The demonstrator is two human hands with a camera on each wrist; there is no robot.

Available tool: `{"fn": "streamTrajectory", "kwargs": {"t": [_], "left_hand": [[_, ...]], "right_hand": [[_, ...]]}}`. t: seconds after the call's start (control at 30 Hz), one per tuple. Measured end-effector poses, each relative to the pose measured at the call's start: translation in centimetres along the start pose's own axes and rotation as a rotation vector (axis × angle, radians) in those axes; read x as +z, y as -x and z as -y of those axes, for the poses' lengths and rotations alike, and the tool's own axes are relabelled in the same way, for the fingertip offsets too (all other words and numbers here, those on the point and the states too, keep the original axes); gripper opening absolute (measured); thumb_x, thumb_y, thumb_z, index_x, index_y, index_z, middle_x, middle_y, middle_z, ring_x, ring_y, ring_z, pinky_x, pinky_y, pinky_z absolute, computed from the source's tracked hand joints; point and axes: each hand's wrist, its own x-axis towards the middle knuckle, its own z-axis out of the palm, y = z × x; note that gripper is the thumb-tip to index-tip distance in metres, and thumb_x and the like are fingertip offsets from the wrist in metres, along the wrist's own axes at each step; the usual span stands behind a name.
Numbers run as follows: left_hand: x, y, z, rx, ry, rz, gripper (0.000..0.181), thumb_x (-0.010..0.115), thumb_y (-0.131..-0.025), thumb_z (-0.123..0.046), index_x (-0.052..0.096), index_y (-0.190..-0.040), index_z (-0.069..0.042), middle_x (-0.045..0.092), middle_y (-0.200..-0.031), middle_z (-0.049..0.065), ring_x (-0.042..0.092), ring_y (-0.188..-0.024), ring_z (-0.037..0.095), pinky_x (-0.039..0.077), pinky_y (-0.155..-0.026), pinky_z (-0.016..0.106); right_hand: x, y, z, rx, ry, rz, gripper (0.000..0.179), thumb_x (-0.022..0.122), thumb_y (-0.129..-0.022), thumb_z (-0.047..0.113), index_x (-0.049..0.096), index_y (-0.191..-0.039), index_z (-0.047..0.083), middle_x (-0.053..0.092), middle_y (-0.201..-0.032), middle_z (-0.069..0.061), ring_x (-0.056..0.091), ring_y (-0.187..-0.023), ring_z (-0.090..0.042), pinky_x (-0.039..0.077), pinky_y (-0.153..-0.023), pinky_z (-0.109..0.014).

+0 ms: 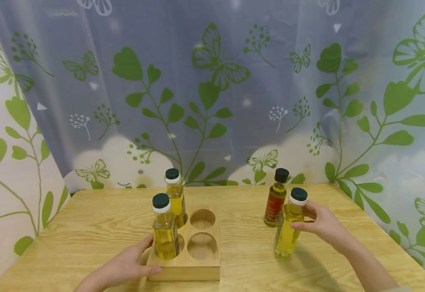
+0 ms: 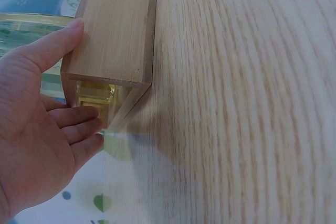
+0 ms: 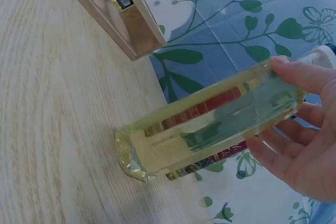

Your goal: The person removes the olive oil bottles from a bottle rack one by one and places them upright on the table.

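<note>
wooden holder (image 1: 184,273) is clasped at its near left corner by the left grip (image 1: 125,261); a front bottle (image 1: 166,239) is seated in it. to the right, a matching oil bottle (image 1: 287,231) is pinched by the right grip (image 1: 323,225), on or just above the bench (image 1: 245,243). farther back, a rear bottle (image 1: 176,202) is seated; a red-labelled bottle (image 1: 274,205) is left outside. half is judged done, two holes (image 1: 202,246) unfilled.

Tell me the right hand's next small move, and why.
Probably carry the green-capped oil bottle left toward the wooden holder: the right hand grips this bottle, the holder's two right-side openings are vacant, and the left hand holds the holder.
</note>
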Motion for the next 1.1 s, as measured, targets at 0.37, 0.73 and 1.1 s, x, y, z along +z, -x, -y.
{"fn": "streamTrajectory", "kwargs": {"t": [0.37,0.73,1.1], "left_hand": [[0.0,0.0,0.1,-0.004,-0.010,-0.003,0.099,0.073,-0.076,-0.043,0.022,-0.142,0.011,0.036,-0.136,0.034,0.038,-0.123,0.047,0.032,-0.095,0.061],[0.0,0.1,0.2,0.013,0.001,0.001,0.099,0.073,-0.076,-0.044,0.022,-0.142,0.010,0.036,-0.137,0.033,0.037,-0.124,0.047,0.031,-0.096,0.062],[0.0,0.0,0.2,0.008,-0.008,0.001,0.099,0.073,-0.077,-0.043,0.022,-0.142,0.011,0.036,-0.136,0.033,0.037,-0.123,0.047,0.032,-0.096,0.062]], "right_hand": [[-1.6,1.9,-0.7,-0.022,-0.113,-0.014,0.053,0.061,-0.090,0.012,0.038,-0.134,-0.009,0.058,-0.116,-0.008,0.058,-0.099,-0.004,0.050,-0.079,-0.024],[-2.3,3.6,0.8,-0.113,-0.085,0.009,0.042,0.055,-0.093,0.006,0.043,-0.129,-0.011,0.063,-0.111,0.002,0.060,-0.097,-0.005,0.051,-0.077,-0.022],[0.7,3.1,4.5,-0.204,-0.084,0.054,0.038,0.058,-0.092,0.008,0.050,-0.127,-0.005,0.061,-0.111,-0.017,0.060,-0.097,-0.009,0.052,-0.077,-0.025]]}}
